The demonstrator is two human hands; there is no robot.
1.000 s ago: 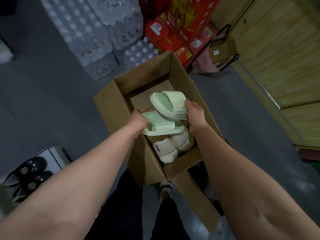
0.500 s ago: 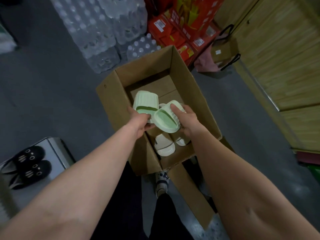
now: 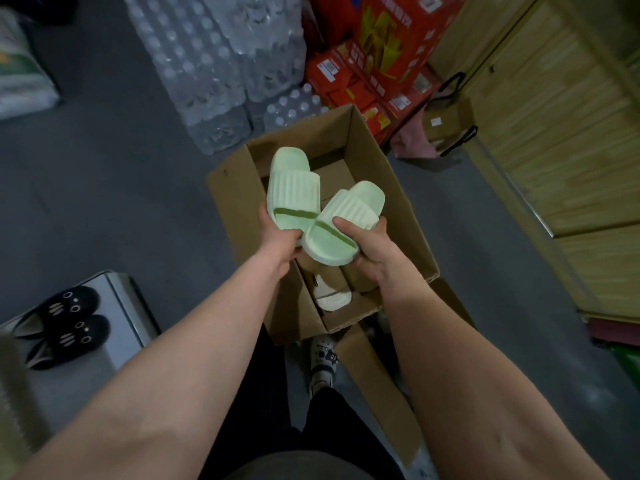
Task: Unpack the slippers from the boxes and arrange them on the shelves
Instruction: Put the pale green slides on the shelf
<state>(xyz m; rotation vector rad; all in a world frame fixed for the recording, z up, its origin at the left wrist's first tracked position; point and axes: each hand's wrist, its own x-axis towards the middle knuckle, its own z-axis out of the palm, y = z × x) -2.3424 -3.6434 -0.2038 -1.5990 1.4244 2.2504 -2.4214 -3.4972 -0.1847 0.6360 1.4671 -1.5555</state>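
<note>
The left hand (image 3: 278,239) is gripping the heel end of one pale green ribbed foam slipper (image 3: 292,187), with the thumb lying along its outer edge. The right hand (image 3: 375,252) is clasping the other pale green ribbed foam slipper (image 3: 341,230), thumb pressing on its strap. Both slippers are hovering over the open brown cardboard box (image 3: 394,202), heels overlapping (toes fanning apart). A cream foam slipper (image 3: 330,296) is lying inside the box under the hands. Two black fabric slippers with white markings (image 3: 67,323) are sitting side by side on a grey metal shelf (image 3: 119,299) at lower left.
</note>
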